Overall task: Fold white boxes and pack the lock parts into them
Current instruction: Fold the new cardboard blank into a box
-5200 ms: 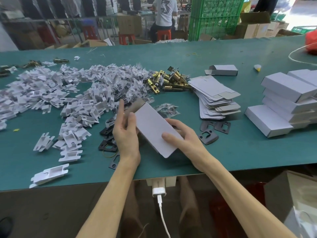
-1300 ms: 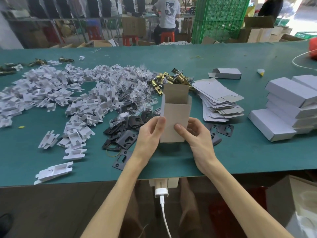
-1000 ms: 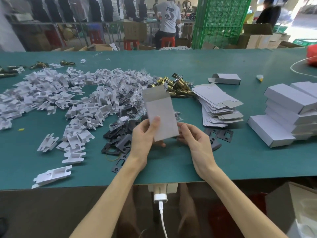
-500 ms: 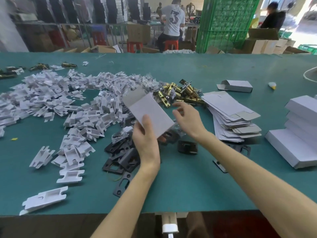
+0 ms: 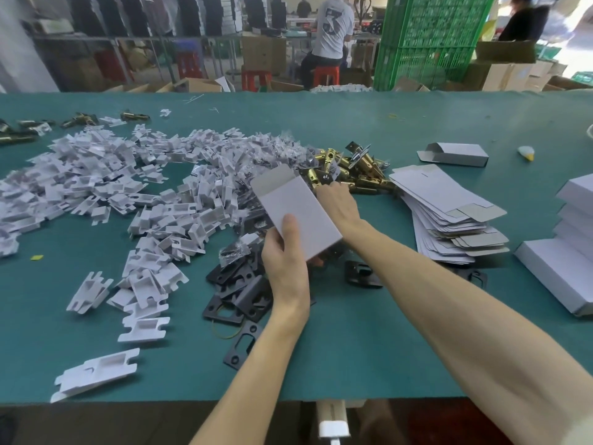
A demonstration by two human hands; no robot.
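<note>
My left hand (image 5: 284, 255) grips a folded white box (image 5: 296, 210) by its lower end, thumb on its face, the open flap pointing up and away. My right hand (image 5: 337, 200) reaches past the box to the pile of brass latch bolts (image 5: 349, 170), fingers curled down at the pile's near edge; whether they hold a latch is hidden. Black strike plates (image 5: 239, 295) lie below the box. Small bagged screws (image 5: 234, 248) sit beside them.
White plastic inserts (image 5: 106, 187) spread over the left of the green table (image 5: 369, 348). A stack of flat box blanks (image 5: 449, 213) lies to the right, finished boxes (image 5: 571, 252) at the far right, one half-folded box (image 5: 455, 154) behind. A person sits beyond the table.
My right hand let go of the box and moved forward to the brass latch pile. The left hand keeps the box, tilted left. The view has shifted closer to the table.
</note>
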